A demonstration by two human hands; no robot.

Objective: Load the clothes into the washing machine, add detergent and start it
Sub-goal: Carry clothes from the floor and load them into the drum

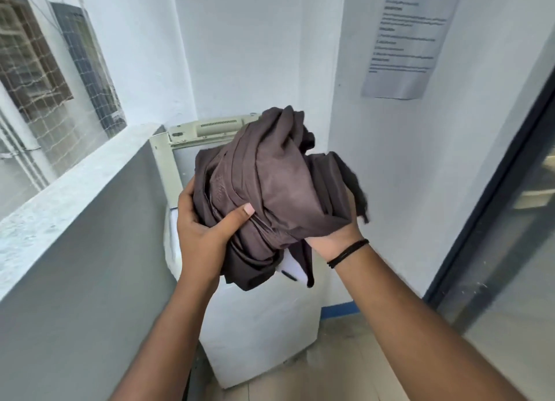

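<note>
A bundle of dark brown clothes [279, 187] is held up in front of me with both hands. My left hand [201, 229] grips its left side, thumb pressed across the cloth. My right hand [333, 244] cups it from below on the right, its fingers hidden under the fabric; a black band circles that wrist. Straight behind and below the bundle stands a white top-loading washing machine [264, 325] in the corner, its lid [180, 160] raised. The bundle hides the drum opening and most of the top panel.
A grey low wall with a pale ledge [75, 190] runs along the left, netting above it. White walls close the corner; a printed notice [411, 37] hangs on the right one. A dark-framed glass door [507, 220] lies to the right. Tiled floor [354, 358] surrounds the machine.
</note>
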